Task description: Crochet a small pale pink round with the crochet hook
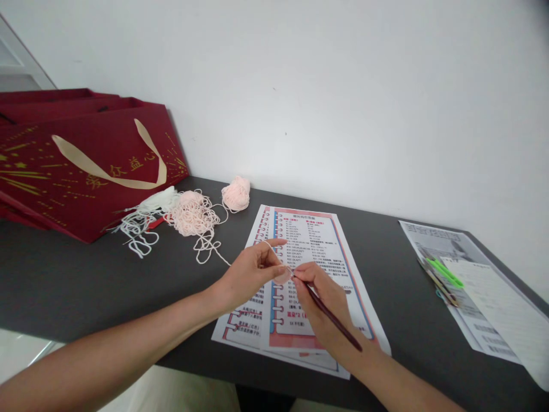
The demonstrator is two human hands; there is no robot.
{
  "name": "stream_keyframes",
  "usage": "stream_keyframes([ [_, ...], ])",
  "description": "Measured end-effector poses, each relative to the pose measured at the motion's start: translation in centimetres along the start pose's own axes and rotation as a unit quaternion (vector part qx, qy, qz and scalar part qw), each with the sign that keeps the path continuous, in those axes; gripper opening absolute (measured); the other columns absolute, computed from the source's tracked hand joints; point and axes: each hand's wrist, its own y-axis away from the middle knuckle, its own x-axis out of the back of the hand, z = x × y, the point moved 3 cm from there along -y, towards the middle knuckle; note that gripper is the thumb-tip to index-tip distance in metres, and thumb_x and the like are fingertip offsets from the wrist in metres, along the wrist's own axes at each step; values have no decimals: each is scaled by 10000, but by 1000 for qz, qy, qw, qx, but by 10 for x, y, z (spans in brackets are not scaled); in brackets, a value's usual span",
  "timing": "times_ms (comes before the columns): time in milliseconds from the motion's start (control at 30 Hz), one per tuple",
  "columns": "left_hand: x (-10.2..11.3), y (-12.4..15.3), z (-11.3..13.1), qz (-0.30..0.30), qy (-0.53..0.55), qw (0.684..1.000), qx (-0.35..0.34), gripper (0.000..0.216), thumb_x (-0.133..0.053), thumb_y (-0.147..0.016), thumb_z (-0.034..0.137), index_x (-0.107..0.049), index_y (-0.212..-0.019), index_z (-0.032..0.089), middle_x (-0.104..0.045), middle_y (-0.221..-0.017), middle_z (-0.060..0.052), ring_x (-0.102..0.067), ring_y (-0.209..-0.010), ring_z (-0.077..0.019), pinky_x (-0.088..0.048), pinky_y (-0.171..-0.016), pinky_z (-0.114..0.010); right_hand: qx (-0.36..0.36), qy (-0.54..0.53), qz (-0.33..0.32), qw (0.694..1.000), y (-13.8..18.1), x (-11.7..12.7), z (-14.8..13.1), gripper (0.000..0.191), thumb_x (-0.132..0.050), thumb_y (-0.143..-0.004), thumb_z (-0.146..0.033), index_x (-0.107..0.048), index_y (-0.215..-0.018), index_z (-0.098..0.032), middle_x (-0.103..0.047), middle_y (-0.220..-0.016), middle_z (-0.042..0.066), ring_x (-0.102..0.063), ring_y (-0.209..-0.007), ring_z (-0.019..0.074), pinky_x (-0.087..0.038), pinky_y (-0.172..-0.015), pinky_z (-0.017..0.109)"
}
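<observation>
Pink crochet round [282, 276], pinched by the fingers of my left hand [249, 272] over the pattern sheet [317, 234]; my right hand [326, 297] grips the crochet hook [332, 317], tip at the work. Taut yarn and small strokes should serve best. Bare counter [386, 257] lies to the right, and the yarn ball [235, 193] sits near the wall.

A plain white wall [343, 86] rises beyond the left hand [251, 269] and right hand [319, 292], meeting the far edge of the dark grey tabletop [64, 274] that spreads beneath them and out to both sides. Below and left of the left hand, past the table's near edge, a strip of pale floor [26, 349] shows. The light is soft and even.
</observation>
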Motion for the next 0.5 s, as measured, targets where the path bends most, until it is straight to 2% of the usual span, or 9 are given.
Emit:
stream_keyframes([
  [67, 3, 0, 0, 14, -37, 999, -25, 104, -634, -747, 191, -582, -658, 201, -662, -752, -61, -443, -1253, -244, -420, -869, -320, -115, -112, 23, 987, -2, 2, 6, 97, -492, -880, -221, -518, -787, -212, -545, -653, -22, -523, -568, 126, -446, -530, 254],
  [133, 5, 0, 0, 27, -73, 996, -38, 115, -624, -754, 199, -574, -651, 204, -663, -730, -47, -490, -1202, -242, -428, -832, -308, -197, -240, 30, 950, -5, 1, 10, 135, -494, -876, -247, -504, -749, -202, -526, -605, -34, -500, -507, 114, -439, -489, 249],
  [200, 6, 1, 2, 36, -108, 993, -43, 111, -616, -759, 208, -571, -658, 202, -673, -729, -36, -563, -1089, -237, -436, -763, -297, -225, -309, 25, 924, -8, 1, 11, 164, -483, -876, -255, -490, -724, -195, -529, -610, -27, -498, -494, 111, -445, -473, 250],
  [233, 6, 1, 4, 39, -125, 990, -45, 104, -611, -763, 215, -574, -668, 200, -683, -751, -35, -593, -1019, -229, -436, -728, -292, -224, -302, 21, 926, -8, 1, 11, 166, -474, -879, -253, -489, -724, -195, -528, -609, -25, -499, -491, 111, -448, -469, 250],
  [300, 7, 2, 7, 44, -151, 986, -49, 97, -603, -775, 232, -578, -688, 196, -704, -835, -43, -623, -898, -207, -431, -687, -289, -167, -207, 11, 964, -7, 5, 8, 127, -471, -883, -226, -505, -763, -201, -553, -644, -13, -523, -527, 121, -467, -498, 257],
  [367, 8, 2, 9, 46, -170, 983, -58, 111, -595, -784, 239, -578, -685, 192, -708, -946, -55, -628, -817, -184, -432, -686, -291, -33, -45, -10, 998, -5, 8, 2, 69, -489, -869, -165, -528, -835, -212, -606, -777, 23, -572, -656, 145, -498, -598, 279],
  [400, 9, 3, 10, 48, -179, 981, -61, 117, -592, -787, 240, -577, -682, 190, -705, -990, -58, -626, -784, -173, -433, -693, -294, 70, 17, -29, 997, -2, 8, -4, 93, -482, -862, -135, -528, -836, -211, -617, -830, 45, -585, -733, 164, -505, -652, 299],
  [433, 10, 3, 10, 50, -188, 979, -64, 122, -588, -790, 237, -575, -679, 189, -701, -1020, -61, -625, -764, -166, -434, -701, -297, 131, 71, -74, 986, 0, 6, -7, 117, -475, -860, -106, -534, -863, -206, -620, -885, 65, -587, -811, 183, -506, -708, 321],
  [500, 10, 3, 10, 51, -201, 976, -71, 126, -579, -794, 221, -566, -672, 191, -698, -1044, -64, -632, -791, -171, -434, -717, -299, 188, 106, -100, 971, 2, 6, -11, 150, -465, -851, -65, -534, -867, -198, -617, -886, 72, -580, -811, 182, -503, -708, 318],
])
